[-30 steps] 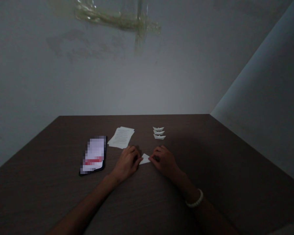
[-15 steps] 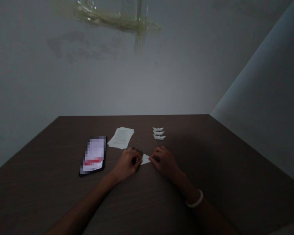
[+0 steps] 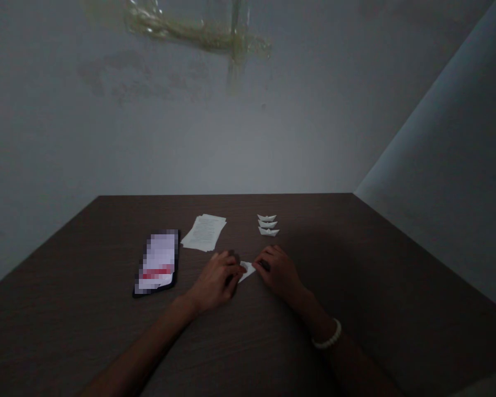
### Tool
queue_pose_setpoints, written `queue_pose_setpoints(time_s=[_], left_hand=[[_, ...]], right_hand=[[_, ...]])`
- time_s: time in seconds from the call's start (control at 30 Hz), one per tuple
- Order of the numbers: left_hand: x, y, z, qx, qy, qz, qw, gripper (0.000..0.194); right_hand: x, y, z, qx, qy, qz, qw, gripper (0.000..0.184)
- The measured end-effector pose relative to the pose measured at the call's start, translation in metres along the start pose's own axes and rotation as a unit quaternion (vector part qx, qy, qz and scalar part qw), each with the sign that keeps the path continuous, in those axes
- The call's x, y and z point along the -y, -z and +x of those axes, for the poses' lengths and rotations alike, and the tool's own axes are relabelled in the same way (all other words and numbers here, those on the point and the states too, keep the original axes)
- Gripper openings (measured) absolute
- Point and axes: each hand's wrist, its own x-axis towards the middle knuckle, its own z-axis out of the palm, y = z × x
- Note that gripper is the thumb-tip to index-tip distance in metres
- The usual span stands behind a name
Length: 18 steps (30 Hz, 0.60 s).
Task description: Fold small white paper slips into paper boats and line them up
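A small folded piece of white paper (image 3: 247, 271) lies between my hands, low over the brown table. My left hand (image 3: 217, 280) pinches its left side, with the fingertips covering part of the fold. On the right, my right hand (image 3: 280, 271) grips the paper's other corner between thumb and index finger. Three small white paper boats (image 3: 268, 225) stand in a row just beyond my right hand. Past my left hand lies a loose stack of printed paper sheets (image 3: 205, 232).
A phone (image 3: 157, 262) with a lit, blurred screen rests left of the stack. The brown table (image 3: 355, 286) meets a grey wall (image 3: 306, 149) at its far edge, and a slanted white surface (image 3: 438, 110) borders it on the right. Clear tape (image 3: 198, 36) sticks to the wall.
The left fingers have moved slightly right over the paper, hiding more of it. The paper's outline has tilted, and the right hand has barely moved.
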Motion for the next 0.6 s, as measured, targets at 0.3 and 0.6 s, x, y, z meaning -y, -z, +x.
queue_pose_setpoints(time_s=[0.3, 0.6], left_hand=[[-0.0049, 0.0048, 0.0002, 0.011, -0.052, -0.004, 0.999, 0.029], [-0.0065, 0.0056, 0.0007, 0.043, -0.073, 0.073, 0.994, 0.029]], right_hand=[[-0.0047, -0.0047, 0.0007, -0.018, -0.017, 0.008, 1.0, 0.007], [-0.0015, 0.0007, 0.0003, -0.028, -0.018, -0.013, 0.999, 0.006]])
